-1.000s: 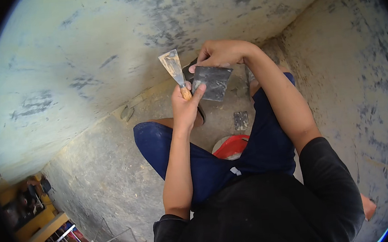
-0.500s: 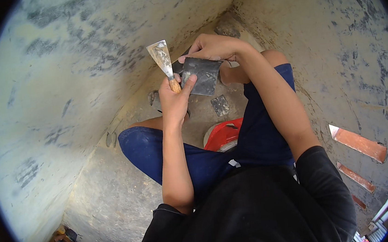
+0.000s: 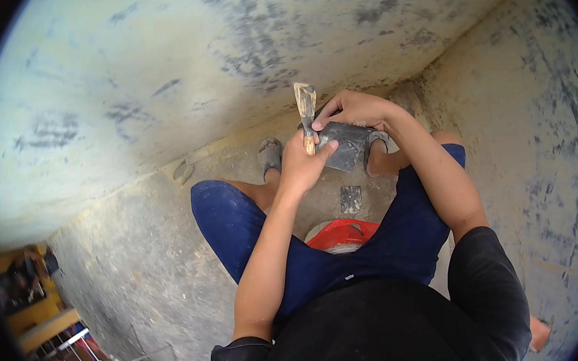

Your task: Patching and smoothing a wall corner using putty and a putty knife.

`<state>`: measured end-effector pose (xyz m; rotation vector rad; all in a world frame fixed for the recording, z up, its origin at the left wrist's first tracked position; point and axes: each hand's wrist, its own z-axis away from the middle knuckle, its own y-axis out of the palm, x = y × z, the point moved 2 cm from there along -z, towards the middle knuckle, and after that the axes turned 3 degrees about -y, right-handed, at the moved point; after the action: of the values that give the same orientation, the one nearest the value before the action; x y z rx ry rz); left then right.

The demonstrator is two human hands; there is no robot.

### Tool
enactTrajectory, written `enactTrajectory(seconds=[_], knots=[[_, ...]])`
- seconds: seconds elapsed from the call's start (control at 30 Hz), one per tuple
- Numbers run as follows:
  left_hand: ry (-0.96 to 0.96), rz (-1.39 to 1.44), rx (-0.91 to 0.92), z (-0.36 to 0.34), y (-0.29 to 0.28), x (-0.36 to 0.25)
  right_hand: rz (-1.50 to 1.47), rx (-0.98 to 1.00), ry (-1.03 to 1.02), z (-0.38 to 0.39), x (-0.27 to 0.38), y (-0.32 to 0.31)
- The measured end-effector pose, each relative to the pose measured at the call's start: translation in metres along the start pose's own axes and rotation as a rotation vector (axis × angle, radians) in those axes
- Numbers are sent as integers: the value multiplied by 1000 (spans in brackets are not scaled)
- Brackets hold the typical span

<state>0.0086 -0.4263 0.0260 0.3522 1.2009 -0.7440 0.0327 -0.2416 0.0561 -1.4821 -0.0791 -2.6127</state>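
Observation:
My left hand (image 3: 304, 162) is closed around the wooden handle of a putty knife (image 3: 305, 100), whose smeared blade points up and away from me. The same hand's thumb presses on a dark grey rectangular sheet (image 3: 347, 149), flat and dusty with pale smudges. My right hand (image 3: 353, 111) reaches in from the right, its fingertips pinched together at the sheet's far edge, close beside the knife's neck. Its palm is turned down, and part of the grip is hidden. Both hands are in front of my spread knees, above the floor.
Under me is a red and white seat or bucket (image 3: 343, 234). A small dark square piece (image 3: 351, 200) lies on the concrete floor (image 3: 141, 262) between my sandalled feet. Patchy walls (image 3: 157, 89) meet in a corner ahead. A white rack (image 3: 76, 343) and clutter stand at lower left.
My view has turned left, so hands and corner sit farther right. The putty knife has tilted more upright, its blade now more edge-on. Both hands keep hold; my right fingertips are nearer the knife's neck.

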Motion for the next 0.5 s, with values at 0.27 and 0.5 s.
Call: enactTrajectory(seconds=[0.27,0.5], knots=[[68,52,92,0,-32,-5,-264,4,35,-24,-8,24],[107,-107,-132,5,-47,-1,-371,2,-26,-40,-13,40]])
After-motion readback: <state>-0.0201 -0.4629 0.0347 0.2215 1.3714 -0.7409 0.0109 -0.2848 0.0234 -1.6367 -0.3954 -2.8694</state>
